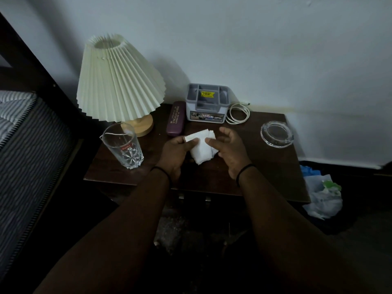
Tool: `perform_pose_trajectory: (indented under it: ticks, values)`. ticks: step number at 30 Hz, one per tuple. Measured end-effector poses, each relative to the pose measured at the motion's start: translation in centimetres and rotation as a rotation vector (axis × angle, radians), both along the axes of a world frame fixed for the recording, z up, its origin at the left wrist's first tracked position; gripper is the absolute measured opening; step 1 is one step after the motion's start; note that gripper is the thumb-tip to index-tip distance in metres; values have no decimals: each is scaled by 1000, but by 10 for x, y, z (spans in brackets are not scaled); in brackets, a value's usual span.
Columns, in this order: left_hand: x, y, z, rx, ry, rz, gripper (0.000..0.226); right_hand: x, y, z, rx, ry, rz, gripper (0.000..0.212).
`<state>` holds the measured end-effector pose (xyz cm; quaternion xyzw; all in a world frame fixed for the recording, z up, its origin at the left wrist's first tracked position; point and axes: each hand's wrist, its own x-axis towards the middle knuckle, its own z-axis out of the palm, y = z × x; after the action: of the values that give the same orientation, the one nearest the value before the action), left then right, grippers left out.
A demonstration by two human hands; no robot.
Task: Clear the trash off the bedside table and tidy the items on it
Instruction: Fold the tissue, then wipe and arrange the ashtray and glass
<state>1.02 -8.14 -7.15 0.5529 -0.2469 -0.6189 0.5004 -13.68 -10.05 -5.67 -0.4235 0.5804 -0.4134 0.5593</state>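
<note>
A white folded tissue point(201, 150) hangs just above the middle of the dark wooden bedside table point(265, 166). My left hand point(177, 150) pinches its upper left edge between thumb and fingers. My right hand point(230, 148) is beside the tissue on the right, fingers spread and loosely bent, the thumb touching the tissue's edge. On the table stand a clear drinking glass point(124, 145) at the front left, a purple spectacle case point(175, 118), a grey organiser box point(207, 102), a coiled white cable point(237, 113) and a glass ashtray point(276, 134).
A pleated cream lamp point(118, 81) on a wooden base fills the table's back left. A striped mattress point(25, 132) and dark bed frame lie to the left. A bin bag with trash point(323, 198) sits on the floor to the right of the table.
</note>
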Motion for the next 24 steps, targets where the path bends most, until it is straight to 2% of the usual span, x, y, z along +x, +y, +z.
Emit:
perform_pose_trajectory:
  ticks: [2,4,7,9,16,18,20,24]
  values:
    - [0,0,1,-14,57,8,27,-1,1,-1,65,-61,73,61]
    - [-1,0,1,-25,99,10,27,-1,4,-1,89,-57,146,43]
    - [-1,0,3,-22,101,13,29,0,4,0,31,-40,87,19]
    - [-2,1,4,-16,87,12,28,0,4,1,8,-48,55,12]
    - [-5,2,4,1,53,19,30,-3,6,3,-35,33,76,17]
    - [-5,2,5,17,50,31,26,-3,4,3,-63,90,61,13]
    - [-6,1,6,22,-34,44,22,-3,-1,2,-97,177,16,7]
    - [-8,-6,9,-15,-174,67,23,-6,-19,6,-145,342,-146,10]
